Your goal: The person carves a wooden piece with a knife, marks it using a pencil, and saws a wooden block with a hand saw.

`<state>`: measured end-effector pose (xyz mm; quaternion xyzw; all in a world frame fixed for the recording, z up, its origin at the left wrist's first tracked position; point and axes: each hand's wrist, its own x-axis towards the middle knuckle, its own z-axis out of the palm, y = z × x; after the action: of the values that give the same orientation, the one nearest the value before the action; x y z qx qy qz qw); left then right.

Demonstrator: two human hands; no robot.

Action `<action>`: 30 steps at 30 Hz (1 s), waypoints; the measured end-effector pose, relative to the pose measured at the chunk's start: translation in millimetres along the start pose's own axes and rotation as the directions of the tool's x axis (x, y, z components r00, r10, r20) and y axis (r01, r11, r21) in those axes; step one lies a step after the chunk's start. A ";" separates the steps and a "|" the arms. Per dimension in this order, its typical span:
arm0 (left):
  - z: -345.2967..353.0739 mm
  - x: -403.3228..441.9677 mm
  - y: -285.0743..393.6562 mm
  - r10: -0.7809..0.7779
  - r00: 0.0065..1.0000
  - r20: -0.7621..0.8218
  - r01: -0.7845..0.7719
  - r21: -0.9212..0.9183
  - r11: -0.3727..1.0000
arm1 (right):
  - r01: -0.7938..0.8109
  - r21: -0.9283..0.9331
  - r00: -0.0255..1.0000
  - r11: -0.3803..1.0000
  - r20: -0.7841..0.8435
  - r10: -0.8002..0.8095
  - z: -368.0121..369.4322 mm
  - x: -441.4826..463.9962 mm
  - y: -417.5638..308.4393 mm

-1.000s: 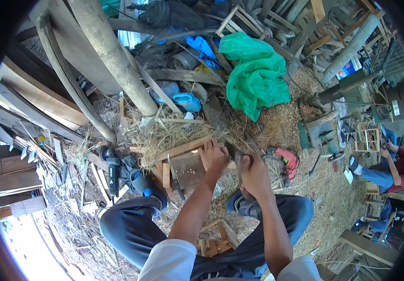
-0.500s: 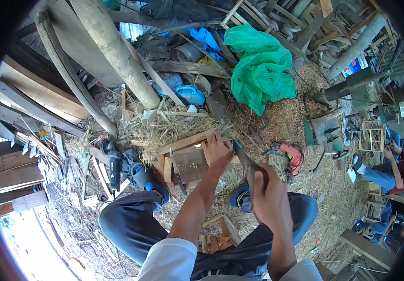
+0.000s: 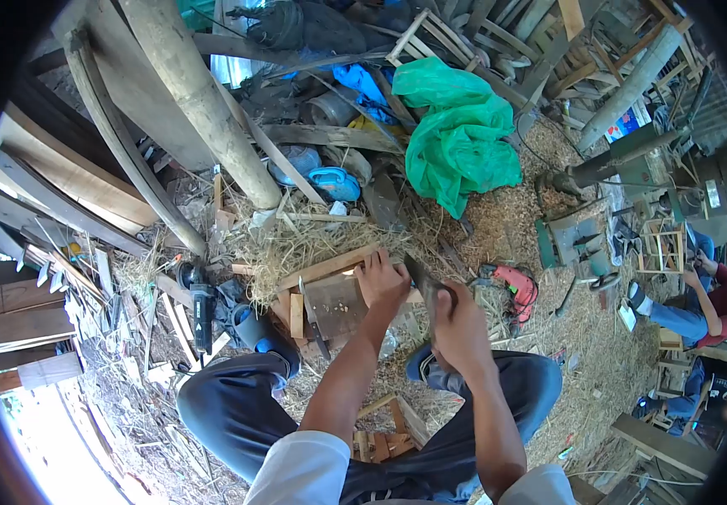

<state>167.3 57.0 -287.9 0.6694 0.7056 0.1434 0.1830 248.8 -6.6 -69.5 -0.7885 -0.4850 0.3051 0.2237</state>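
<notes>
My left hand presses down with bent fingers on a piece of wood, whose end sticks out to the right of the hand. My right hand is closed around the handle of what looks like a handsaw. Its dark, tapering blade points forward and left, close beside the left fingers; where its edge meets the wood is hidden. Under the left hand lies a low wooden work board with a wooden strip along its far side. A knife rests at its left.
An angle grinder lies on the left, a red power drill on the right. Wood pieces lie between my legs. Beyond are a green plastic sheet and a post. Two other people sit at far right, one in a red shirt.
My right hand has moved forward and left with the saw, closer to my left hand. The left hand stays on the wood. The whole view has shifted slightly.
</notes>
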 end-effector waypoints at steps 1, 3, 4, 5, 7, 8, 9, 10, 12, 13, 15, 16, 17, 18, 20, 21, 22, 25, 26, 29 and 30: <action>-7.7 2.0 1.8 -0.006 0.997 0.082 0.005 0.012 1.000 | -0.022 0.017 0.999 1.000 0.031 0.021 -16.8 -13.6 -14.9; -8.1 0.7 2.4 -0.014 0.995 0.100 0.012 0.016 1.000 | -0.114 0.111 0.991 0.987 0.082 0.105 -40.8 -42.2 -36.3; -10.0 1.4 1.9 -0.013 0.995 0.103 0.011 0.018 1.000 | -0.117 0.112 0.990 0.987 0.087 0.107 -34.1 -40.7 -36.8; -10.3 1.0 0.1 -0.011 0.994 0.106 0.009 0.020 1.000 | -0.114 0.067 0.991 0.991 0.076 0.109 -22.6 -37.4 -34.9; -9.8 0.1 3.5 -0.016 0.998 0.064 0.017 -0.019 1.000 | -0.030 0.042 0.998 0.999 0.053 0.028 7.2 -16.9 -4.2; -11.2 -0.4 7.4 -0.007 0.998 0.061 0.008 -0.026 1.000 | -0.029 0.039 0.999 0.999 0.041 0.028 2.4 -16.4 -2.8; -13.4 -1.6 7.6 -0.005 0.998 0.061 0.005 -0.015 1.000 | -0.019 0.038 0.999 0.999 0.041 0.018 -0.5 -15.3 -1.1; -15.0 1.0 6.2 -0.008 0.998 0.057 0.008 0.000 1.000 | -0.004 0.039 0.999 0.999 0.044 0.002 -1.3 -11.9 -0.2; -7.6 -1.4 -0.1 -0.003 0.999 0.038 0.003 0.011 1.000 | -0.078 0.040 0.988 0.996 0.136 0.072 -28.4 -35.6 -24.2; -4.9 -0.3 0.8 0.012 1.000 0.015 -0.012 0.015 1.000 | -0.020 0.052 0.997 0.998 0.078 0.016 -32.3 -51.4 -25.5; -6.8 1.6 3.6 0.023 1.000 0.006 -0.023 0.011 1.000 | 0.020 0.068 1.000 0.997 0.000 -0.020 -25.3 -59.0 -20.8; -8.1 0.2 4.5 0.021 1.000 0.000 -0.021 0.010 1.000 | 0.010 0.074 1.000 0.997 -0.024 -0.009 -9.7 -50.0 -7.0; -3.4 0.1 1.9 0.017 1.000 0.004 -0.017 0.006 1.000 | 0.010 0.086 1.000 0.996 -0.028 -0.008 10.4 -38.1 12.4; -3.7 -2.4 3.1 0.050 0.999 0.009 -0.050 0.012 0.999 | 0.008 0.106 0.999 0.994 -0.036 -0.004 21.5 -30.9 23.8; -10.2 -0.4 6.2 0.038 0.999 -0.001 -0.038 0.034 0.999 | -0.020 0.101 1.000 0.995 0.005 0.019 23.3 -32.2 26.1; -14.0 -0.4 8.5 0.033 0.999 0.024 -0.033 0.027 0.999 | -0.013 0.083 0.999 0.996 0.041 0.010 20.2 -35.8 24.0; -11.1 -5.7 5.0 0.054 0.998 0.045 -0.056 0.040 0.998 | -0.018 0.066 0.997 0.998 0.082 0.013 19.1 -44.2 24.8; -5.6 -1.6 4.4 0.078 0.997 -0.006 -0.077 0.053 0.996 | -0.022 0.093 0.996 0.995 0.088 0.014 18.9 -50.6 35.0; -5.6 0.5 5.2 0.065 0.998 0.006 -0.065 0.060 0.996 | -0.029 0.077 0.990 0.997 0.140 0.018 18.4 -51.1 37.8; -4.9 2.0 5.3 0.055 0.998 0.043 -0.058 0.085 0.995 | 0.047 0.159 0.998 0.986 0.027 -0.052 34.3 -59.5 42.6; -3.0 3.2 4.4 0.047 0.998 0.048 -0.051 0.097 0.994 | 0.042 0.166 0.999 0.985 0.021 -0.046 43.2 -62.6 49.3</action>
<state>169.8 60.6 -283.5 0.6978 0.6908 0.0976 0.1624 228.2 -81.7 -115.8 -0.7524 -0.4779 0.3490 0.2894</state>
